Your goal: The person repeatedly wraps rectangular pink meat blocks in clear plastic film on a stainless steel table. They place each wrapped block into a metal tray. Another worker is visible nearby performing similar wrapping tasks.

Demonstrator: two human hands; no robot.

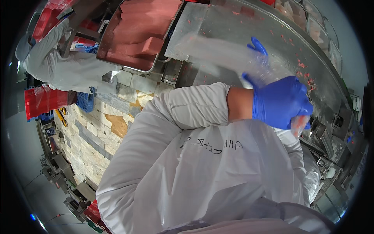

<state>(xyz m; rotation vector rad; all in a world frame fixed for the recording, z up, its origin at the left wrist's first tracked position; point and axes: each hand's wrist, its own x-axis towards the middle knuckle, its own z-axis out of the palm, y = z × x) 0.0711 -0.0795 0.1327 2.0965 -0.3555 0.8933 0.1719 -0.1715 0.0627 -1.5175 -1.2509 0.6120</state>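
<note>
My left hand (282, 101), in a blue glove, reaches across my body at the right, closed on gathered clear plastic film (298, 124) with reddish bits on it. Just beyond it, my right hand (258, 55), also blue-gloved, has its fingers spread; its palm and wrist are largely hidden by the left hand and the plastic. A long, blurred sheet or bag of clear plastic (222, 54) stretches leftward from the right hand, over the steel table (222, 17). Farther left, a metal tray (125, 66) holds smooth pink-red slabs of fish or meat (143, 29) and one smaller block.
Small red scraps (302, 65) dot the table. A co-worker in white (67, 67) stands beyond the tray at the left, near red crates (43, 101) and a blue crate (85, 101). Wire racks with bagged goods (315, 26) are at the far right. Metal equipment (324, 140) stands at my right.
</note>
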